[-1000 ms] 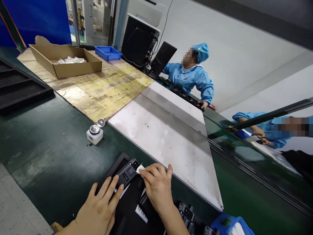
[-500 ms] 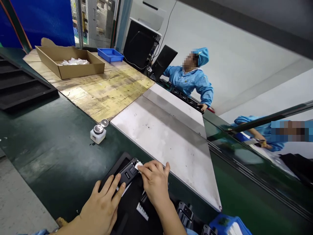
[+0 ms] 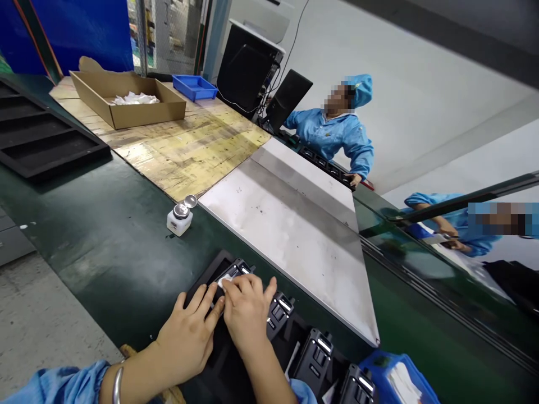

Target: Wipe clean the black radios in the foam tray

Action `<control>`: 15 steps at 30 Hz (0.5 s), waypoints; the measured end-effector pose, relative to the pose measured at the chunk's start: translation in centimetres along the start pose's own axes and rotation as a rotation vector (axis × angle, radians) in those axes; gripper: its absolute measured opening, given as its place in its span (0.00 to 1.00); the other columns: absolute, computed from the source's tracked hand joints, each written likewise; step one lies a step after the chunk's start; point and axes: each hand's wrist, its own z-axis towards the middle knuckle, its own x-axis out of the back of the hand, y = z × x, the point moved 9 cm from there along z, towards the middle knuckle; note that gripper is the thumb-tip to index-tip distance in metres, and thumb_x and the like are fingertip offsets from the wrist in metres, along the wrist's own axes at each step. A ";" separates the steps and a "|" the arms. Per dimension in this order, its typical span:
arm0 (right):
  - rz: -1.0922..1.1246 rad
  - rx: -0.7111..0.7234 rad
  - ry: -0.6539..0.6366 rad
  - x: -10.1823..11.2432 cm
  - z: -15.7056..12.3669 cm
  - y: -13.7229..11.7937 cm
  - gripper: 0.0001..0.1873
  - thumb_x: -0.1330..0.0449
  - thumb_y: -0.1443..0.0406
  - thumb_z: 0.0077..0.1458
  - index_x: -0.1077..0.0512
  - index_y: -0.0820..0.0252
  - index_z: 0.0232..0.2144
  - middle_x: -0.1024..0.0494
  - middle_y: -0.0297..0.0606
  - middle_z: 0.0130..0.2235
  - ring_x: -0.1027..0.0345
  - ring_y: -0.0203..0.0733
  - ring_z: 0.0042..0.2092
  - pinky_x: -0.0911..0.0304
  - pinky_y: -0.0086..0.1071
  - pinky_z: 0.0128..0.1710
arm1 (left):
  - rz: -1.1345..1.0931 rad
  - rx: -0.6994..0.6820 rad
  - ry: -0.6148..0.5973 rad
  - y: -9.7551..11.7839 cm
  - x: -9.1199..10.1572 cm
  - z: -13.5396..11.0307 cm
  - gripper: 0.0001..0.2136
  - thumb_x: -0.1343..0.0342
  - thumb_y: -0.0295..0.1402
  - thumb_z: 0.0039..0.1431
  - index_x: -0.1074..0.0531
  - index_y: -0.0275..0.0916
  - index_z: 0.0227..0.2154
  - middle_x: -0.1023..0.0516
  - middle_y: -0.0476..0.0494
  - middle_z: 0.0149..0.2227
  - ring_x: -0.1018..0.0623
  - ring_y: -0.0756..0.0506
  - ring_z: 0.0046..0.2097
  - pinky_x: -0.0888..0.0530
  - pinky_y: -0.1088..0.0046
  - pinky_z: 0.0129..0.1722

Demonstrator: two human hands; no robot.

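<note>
A black handheld device (image 3: 240, 269) lies at the upper left end of a black compartmented tray (image 3: 223, 365). My left hand (image 3: 185, 336) rests against its lower end, fingers stretched out and fairly straight. A small white wipe (image 3: 224, 280) is pinched in the fingertips of my right hand (image 3: 248, 311) and pressed on the device's face. Both hands cover much of that device. Similar devices stand in the tray to the right: one (image 3: 280, 314) beside my right hand, another (image 3: 314, 359) lower down, and a third (image 3: 357, 387) at the bottom edge.
A white bottle with an open metal lid (image 3: 179, 221) stands on the green table (image 3: 126, 241). A blue bin (image 3: 374, 365) holds white wipes at lower right. Beyond are a white board (image 3: 290, 224), a cardboard box (image 3: 147, 114), a blue tray (image 3: 196, 88), black tray (image 3: 54, 148) and two co-workers.
My right hand and the wipe have moved left and down along the device, closer to my left hand. The view has shifted, showing more devices at right.
</note>
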 end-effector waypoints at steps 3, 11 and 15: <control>-0.070 -0.033 0.007 -0.1 -0.6 0.3 0.10 0.41 0.70 0.58 0.22 0.51 0.38 0.22 0.33 0.36 0.37 0.47 0.46 0.73 0.63 0.62 | -0.040 0.001 -0.035 -0.1 0.0 0.0 0.27 0.54 0.41 0.66 0.44 0.43 0.66 0.48 0.36 0.69 0.42 0.33 0.66 0.39 0.47 0.55; -0.020 -0.033 0.015 -0.7 0.0 -0.1 0.12 0.42 0.71 0.58 0.22 0.50 0.36 0.22 0.33 0.35 0.37 0.48 0.46 0.74 0.62 0.63 | -0.068 0.005 -0.076 -0.2 0.0 0.0 0.27 0.56 0.42 0.66 0.44 0.42 0.66 0.48 0.35 0.69 0.43 0.32 0.66 0.39 0.45 0.56; -0.065 -0.047 0.034 -0.2 -0.6 0.2 0.12 0.44 0.71 0.59 0.22 0.52 0.36 0.22 0.34 0.35 0.37 0.47 0.46 0.71 0.61 0.63 | -0.066 0.011 -0.059 -0.3 0.0 -0.1 0.27 0.56 0.38 0.66 0.46 0.42 0.67 0.51 0.36 0.70 0.44 0.33 0.67 0.40 0.45 0.56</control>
